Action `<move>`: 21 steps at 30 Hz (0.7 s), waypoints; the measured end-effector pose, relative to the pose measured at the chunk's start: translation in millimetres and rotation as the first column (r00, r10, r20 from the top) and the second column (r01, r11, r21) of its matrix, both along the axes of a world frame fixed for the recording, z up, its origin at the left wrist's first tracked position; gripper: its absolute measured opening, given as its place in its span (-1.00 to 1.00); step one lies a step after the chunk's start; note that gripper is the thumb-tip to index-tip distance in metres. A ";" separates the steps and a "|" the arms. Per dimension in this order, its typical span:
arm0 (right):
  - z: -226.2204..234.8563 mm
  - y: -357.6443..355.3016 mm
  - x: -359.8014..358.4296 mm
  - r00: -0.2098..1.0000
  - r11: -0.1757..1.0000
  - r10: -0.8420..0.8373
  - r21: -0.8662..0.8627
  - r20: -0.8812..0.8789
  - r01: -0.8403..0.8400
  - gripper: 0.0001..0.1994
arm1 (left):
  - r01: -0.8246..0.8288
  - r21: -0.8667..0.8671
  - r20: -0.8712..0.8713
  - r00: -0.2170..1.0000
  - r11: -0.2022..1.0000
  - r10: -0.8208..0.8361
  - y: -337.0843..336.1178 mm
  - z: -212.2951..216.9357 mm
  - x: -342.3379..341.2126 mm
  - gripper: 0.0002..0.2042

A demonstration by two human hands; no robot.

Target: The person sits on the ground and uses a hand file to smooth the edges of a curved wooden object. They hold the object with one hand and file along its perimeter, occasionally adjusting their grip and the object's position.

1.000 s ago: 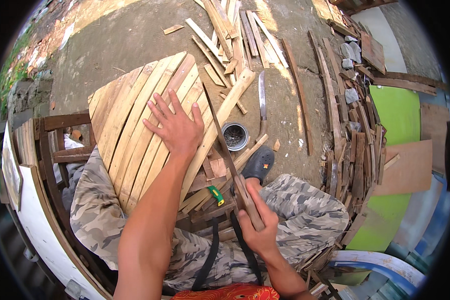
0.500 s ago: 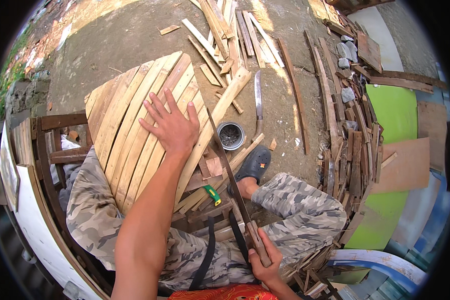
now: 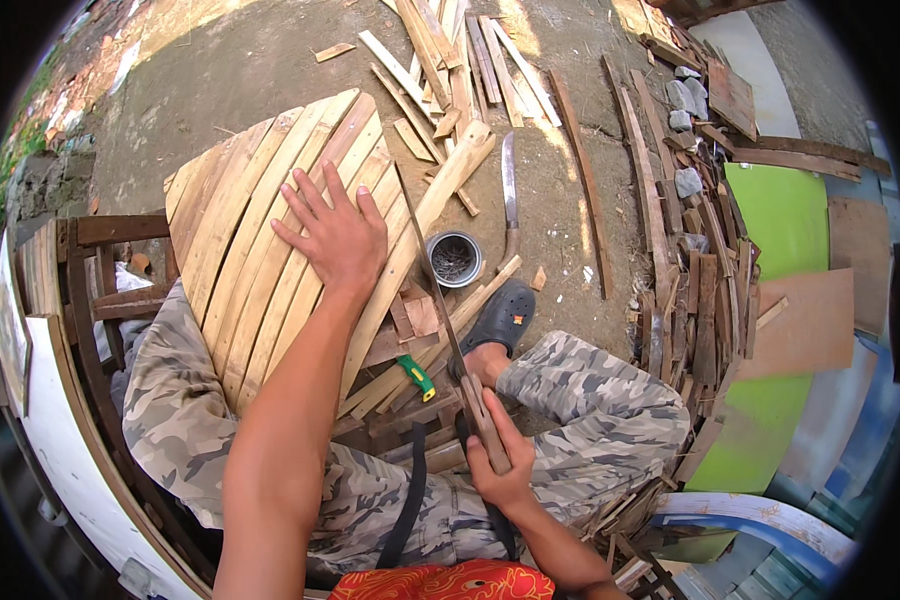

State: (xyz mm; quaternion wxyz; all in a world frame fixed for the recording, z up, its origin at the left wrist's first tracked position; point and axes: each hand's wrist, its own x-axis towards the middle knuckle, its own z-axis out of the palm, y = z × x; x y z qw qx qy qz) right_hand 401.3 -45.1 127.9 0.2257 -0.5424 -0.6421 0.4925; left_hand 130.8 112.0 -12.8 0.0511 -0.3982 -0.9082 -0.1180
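Forward from the wearer, compared with half a second earlier, the saw (image 3: 438, 290) had slid along its line, and the right hand (image 3: 507, 468) had travelled up with it; the left hand (image 3: 338, 240) kept its place on the slatted panel (image 3: 250, 240). The right grip was closed firmly around the saw's wooden handle (image 3: 486, 425). The left grip was wide and held nothing, its palm flat on the slats and its fingers spread.

The panel lay in front of the wearer, over the left leg of the camouflage trousers (image 3: 180, 400), with its narrow pale boards side by side. Most of them already ended along one continuous outline at the far end. Only the outermost slat (image 3: 457, 170), on the right, ran well past that outline, and the blade crossed it there. Judging by this, the other ends looked finished, while the jutting length was still attached; how deep the cut went could not be told.

Just right of the blade stood a tin (image 3: 473, 279) of nails (image 3: 453, 258), with a long knife (image 3: 510, 185) lying beyond it. A green-and-yellow handle (image 3: 417, 377) rested on scrap wood nearer the body, and loose sticks (image 3: 440, 80) were heaped ahead on the ground.
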 end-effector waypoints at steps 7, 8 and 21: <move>11.5 58.7 -46.0 0.990 0.995 0.013 0.105 -0.142 0.002 -0.39 | -0.019 0.017 -0.002 1.000 1.000 0.019 -0.5 0.6 0.2 -0.39; -9.6 106.2 -80.6 0.993 0.997 -0.039 0.062 -0.114 0.047 -0.39 | -0.018 0.037 0.010 1.000 0.999 0.018 -0.8 0.4 -0.9 -0.40; 21.8 -36.9 19.7 0.998 0.993 -0.063 -0.099 -0.028 0.060 -0.37 | -0.076 0.018 0.108 0.991 0.997 0.074 1.2 1.5 -1.6 -0.49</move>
